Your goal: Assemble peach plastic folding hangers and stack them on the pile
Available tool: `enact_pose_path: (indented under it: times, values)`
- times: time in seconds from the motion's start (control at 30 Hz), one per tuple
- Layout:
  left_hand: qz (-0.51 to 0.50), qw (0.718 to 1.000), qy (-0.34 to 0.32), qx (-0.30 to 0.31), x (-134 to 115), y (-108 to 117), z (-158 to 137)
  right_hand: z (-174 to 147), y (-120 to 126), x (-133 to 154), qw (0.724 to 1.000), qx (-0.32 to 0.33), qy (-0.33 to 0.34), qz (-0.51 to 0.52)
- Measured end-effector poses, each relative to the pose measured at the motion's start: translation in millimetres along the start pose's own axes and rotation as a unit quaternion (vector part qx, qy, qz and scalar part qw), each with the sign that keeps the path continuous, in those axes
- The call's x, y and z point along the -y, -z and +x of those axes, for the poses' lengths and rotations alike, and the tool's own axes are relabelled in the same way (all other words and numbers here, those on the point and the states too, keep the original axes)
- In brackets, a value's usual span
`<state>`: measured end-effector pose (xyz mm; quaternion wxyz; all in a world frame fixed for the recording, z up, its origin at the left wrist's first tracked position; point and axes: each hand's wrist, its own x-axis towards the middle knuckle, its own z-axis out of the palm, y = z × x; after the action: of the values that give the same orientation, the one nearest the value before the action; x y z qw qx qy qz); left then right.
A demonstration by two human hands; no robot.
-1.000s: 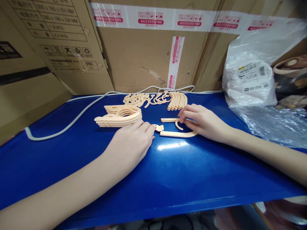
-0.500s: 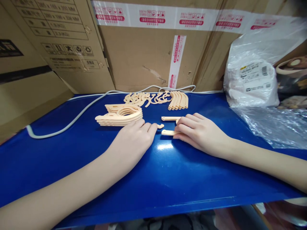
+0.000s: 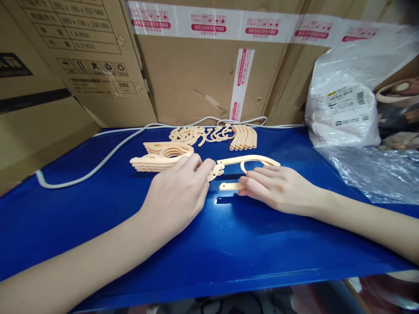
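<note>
My left hand (image 3: pixel 178 187) is closed on a small cream plastic hanger joint (image 3: pixel 216 172), whose notched end sticks out past the fingertips. My right hand (image 3: pixel 270 189) pinches a straight cream hanger arm (image 3: pixel 230 186), held slightly above the table with its holed end pointing left. Just beyond the right fingers is a curved hanger arm (image 3: pixel 252 157); its left end meets the joint or lies right behind it, I cannot tell which. A cream hook (image 3: pixel 242 167) shows beneath that curved arm. Beside my left hand sits a stack of folded cream hangers (image 3: pixel 152 161).
Loose cream hooks (image 3: pixel 186 134) and a row of curved hanger arms (image 3: pixel 244 136) lie at the back of the blue table (image 3: pixel 209 261). A white cable (image 3: pixel 114 155) runs along the left and rear. Cardboard boxes (image 3: pixel 203 74) wall the back; a plastic-wrapped bundle (image 3: pixel 343 109) stands right.
My left hand has lifted and turned the joint, showing more of it. The curved arm behind my right fingers is more exposed, and the straight arm is raised, casting a shadow.
</note>
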<state>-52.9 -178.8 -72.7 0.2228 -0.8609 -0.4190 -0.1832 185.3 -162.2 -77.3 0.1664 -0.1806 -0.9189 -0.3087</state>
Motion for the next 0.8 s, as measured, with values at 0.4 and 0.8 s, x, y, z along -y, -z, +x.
enact_pose_path:
  times: [0.4,0.8]
  values:
    - [-0.058,0.997,0.033,0.049,-5,0,-1,-6,-5,2,0.991,0.061,-0.067,0.103]
    - [-0.186,0.980,0.022,0.066,-2,1,1,-9,-8,2,0.983,0.042,-0.099,0.152]
